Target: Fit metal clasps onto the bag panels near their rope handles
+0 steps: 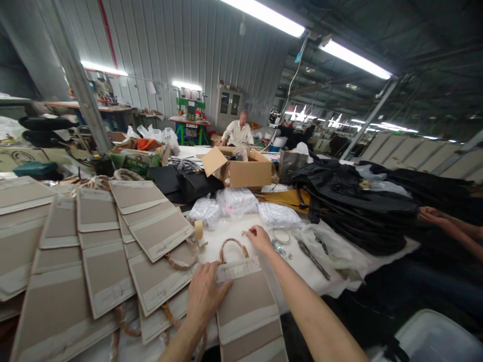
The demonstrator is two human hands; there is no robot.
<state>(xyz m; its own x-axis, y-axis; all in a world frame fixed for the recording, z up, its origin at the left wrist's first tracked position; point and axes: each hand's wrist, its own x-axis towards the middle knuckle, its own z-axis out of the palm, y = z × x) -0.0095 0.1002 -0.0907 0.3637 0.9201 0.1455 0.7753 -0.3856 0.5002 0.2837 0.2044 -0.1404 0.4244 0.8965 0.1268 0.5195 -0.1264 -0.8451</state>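
Note:
A beige bag panel [247, 296] with pale strips lies before me, its braided brown handle [233, 242] arching from the far end. My left hand [207, 291] grips the panel's upper left edge, thumb on top and fingers along the side. Just beyond the handle, my right hand [259, 239] is closed in a pinch, a tiny gold-coloured piece [243, 233] at its fingertips. Its exact kind is too small to tell. A roll of tape [198, 230] stands to the left of the handle. Right of my right hand lies a pale ring [281, 236] beside small metal bits [281, 250].
Overlapping bag panels [101, 261] with handles cover the left side. Plastic-wrapped packets [241, 202] and an open cardboard box [251, 173] stand ahead. Black bags [350, 201] are piled right, near dark scissors [314, 259]. A person [239, 131] sits beyond; another person's hands [432, 215] show at right.

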